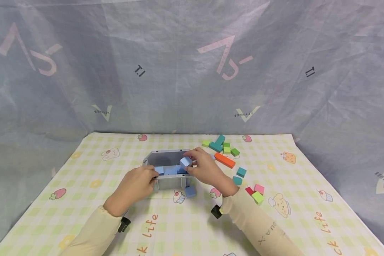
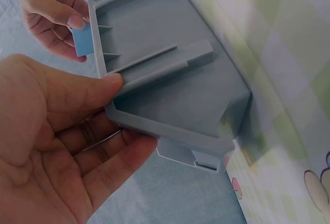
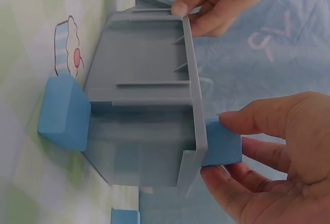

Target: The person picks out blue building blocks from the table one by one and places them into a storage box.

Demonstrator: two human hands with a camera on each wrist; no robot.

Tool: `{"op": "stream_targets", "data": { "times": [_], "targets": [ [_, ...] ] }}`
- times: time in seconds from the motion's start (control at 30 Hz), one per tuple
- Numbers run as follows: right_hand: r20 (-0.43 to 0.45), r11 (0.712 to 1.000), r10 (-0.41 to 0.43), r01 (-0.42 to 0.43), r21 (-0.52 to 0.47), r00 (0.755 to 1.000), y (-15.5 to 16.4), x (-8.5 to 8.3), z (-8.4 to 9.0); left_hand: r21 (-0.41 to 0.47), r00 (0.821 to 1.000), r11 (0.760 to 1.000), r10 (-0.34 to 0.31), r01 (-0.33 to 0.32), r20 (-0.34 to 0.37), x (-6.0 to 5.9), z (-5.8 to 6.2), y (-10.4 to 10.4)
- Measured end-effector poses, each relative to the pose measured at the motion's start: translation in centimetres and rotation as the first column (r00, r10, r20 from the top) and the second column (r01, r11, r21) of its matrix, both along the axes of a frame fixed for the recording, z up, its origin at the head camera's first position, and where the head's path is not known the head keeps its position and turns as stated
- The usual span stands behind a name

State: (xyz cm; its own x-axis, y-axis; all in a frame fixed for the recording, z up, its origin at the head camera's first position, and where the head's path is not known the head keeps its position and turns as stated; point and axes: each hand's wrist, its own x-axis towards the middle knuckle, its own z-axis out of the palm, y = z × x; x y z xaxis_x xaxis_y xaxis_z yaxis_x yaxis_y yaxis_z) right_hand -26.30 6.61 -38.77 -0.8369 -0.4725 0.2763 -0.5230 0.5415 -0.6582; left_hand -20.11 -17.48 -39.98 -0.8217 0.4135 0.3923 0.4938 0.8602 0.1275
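A grey plastic bin [image 1: 169, 182] stands on the table with several blue blocks [image 1: 170, 171] inside. My left hand [image 1: 136, 184] pinches the bin's near left rim, thumb outside and fingers over the edge, as the left wrist view shows. Between the thumb and fingers of my right hand [image 1: 206, 168] is a light blue block [image 1: 185, 162], held at the bin's right end; in the right wrist view this block [image 3: 224, 142] sits just beyond the rim. Another blue block [image 1: 190, 192] lies on the cloth close by the bin's near right corner.
Right of the bin, a long orange block [image 1: 224, 160] lies near teal blocks [image 1: 216, 146] and green blocks [image 1: 226, 148]. Closer in are a pink block [image 1: 259, 188], a red block [image 1: 249, 191] and a lime block [image 1: 257, 197]. A grey curtain [image 1: 166, 89] hangs behind the checked tablecloth [image 1: 108, 177].
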Motion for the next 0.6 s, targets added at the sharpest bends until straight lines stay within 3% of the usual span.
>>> {"op": "stream_targets", "data": {
  "times": [0.6],
  "targets": [
    [0.015,1.000,0.022,-0.023,0.012,1.000,-0.66,0.43,-0.58,-0.014,1.000,1.000,0.002,-0.002,-0.007,-0.06,-0.06,-0.06]
  ]
}}
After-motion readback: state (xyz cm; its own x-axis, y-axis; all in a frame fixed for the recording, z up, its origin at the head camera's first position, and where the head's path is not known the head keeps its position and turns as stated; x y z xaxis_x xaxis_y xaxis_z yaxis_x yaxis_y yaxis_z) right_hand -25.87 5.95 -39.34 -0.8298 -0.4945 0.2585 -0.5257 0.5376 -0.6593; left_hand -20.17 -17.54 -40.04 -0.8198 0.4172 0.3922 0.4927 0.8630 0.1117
